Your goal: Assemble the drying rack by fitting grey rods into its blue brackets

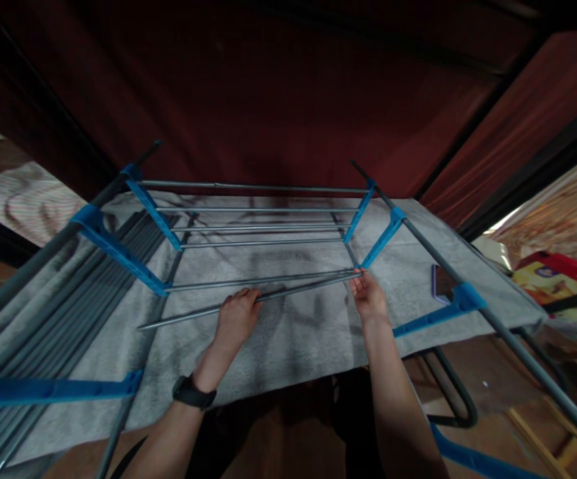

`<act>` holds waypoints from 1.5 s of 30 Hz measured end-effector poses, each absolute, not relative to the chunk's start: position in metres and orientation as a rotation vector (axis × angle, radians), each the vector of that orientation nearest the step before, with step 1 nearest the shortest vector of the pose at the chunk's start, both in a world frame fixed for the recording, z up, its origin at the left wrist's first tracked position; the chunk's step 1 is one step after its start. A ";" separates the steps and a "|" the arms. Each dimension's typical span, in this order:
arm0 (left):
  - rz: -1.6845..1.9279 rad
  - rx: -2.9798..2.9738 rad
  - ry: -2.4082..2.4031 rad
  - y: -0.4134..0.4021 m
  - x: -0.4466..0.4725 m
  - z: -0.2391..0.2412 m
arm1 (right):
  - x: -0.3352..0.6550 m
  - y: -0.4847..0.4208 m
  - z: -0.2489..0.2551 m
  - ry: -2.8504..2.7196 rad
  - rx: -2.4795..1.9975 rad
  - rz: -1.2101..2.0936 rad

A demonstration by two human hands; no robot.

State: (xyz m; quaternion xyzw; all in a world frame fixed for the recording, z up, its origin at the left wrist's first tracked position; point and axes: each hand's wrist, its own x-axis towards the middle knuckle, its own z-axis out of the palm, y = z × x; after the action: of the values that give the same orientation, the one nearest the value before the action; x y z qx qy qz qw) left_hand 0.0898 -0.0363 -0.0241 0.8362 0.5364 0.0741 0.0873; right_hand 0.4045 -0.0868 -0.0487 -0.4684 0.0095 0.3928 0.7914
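A drying rack frame of grey metal rods and blue plastic brackets (119,251) stands over a grey towel-covered table (293,332). My left hand (236,316), with a black watch on its wrist, is closed around the middle of a loose grey rod (179,317) that slants down to the left. My right hand (368,293) pinches the right end of that rod against the right blue bracket (381,243), where another rod also ends. Several rods span the two inner blue brackets further back.
A bundle of spare grey rods (44,299) lies on the towel at the left. A dark phone-like object (441,285) rests at the right of the towel. Red curtains hang behind. A red and yellow box (552,279) sits at the right.
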 end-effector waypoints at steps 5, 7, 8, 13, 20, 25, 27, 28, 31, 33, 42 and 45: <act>0.217 2.479 1.598 -0.030 0.089 -0.021 | 0.397 -0.078 -0.048 -0.010 -0.997 0.855; 0.225 2.475 1.583 -0.028 0.090 -0.021 | 0.395 -0.076 -0.048 -0.014 -0.985 0.863; 0.235 2.470 1.577 -0.027 0.090 -0.021 | 0.394 -0.075 -0.048 -0.013 -0.979 0.866; 0.321 2.433 1.560 -0.023 0.090 -0.023 | 0.398 -0.076 -0.048 -0.008 -0.962 0.853; 0.250 2.499 1.697 -0.015 0.072 -0.023 | 0.416 -0.083 -0.048 0.023 -1.015 0.805; 0.267 2.483 1.980 -0.009 0.044 -0.021 | 0.428 -0.088 -0.047 0.029 -1.021 0.752; 0.324 2.423 2.084 -0.009 0.035 -0.020 | 0.431 -0.091 -0.048 0.038 -1.034 0.721; 0.349 2.387 2.140 -0.009 0.032 -0.019 | 0.432 -0.093 -0.049 0.047 -1.044 0.703; 0.394 2.284 2.288 -0.013 0.026 -0.015 | 0.437 -0.097 -0.054 0.059 -1.060 0.656; 0.424 2.235 2.370 -0.016 0.024 -0.013 | 0.441 -0.099 -0.059 0.061 -1.074 0.631; 1.067 1.470 2.063 -0.002 0.002 -0.022 | 0.447 -0.113 -0.065 0.075 -1.041 0.605; 1.501 1.014 1.743 0.008 0.000 -0.028 | 0.447 -0.120 -0.064 0.070 -1.025 0.639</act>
State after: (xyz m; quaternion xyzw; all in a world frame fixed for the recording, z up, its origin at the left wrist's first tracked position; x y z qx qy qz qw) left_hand 0.0004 0.0076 -0.0279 0.3835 0.6596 0.5680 0.3086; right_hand 0.4472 -0.1197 -0.0640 -0.4818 0.0329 0.3002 0.8226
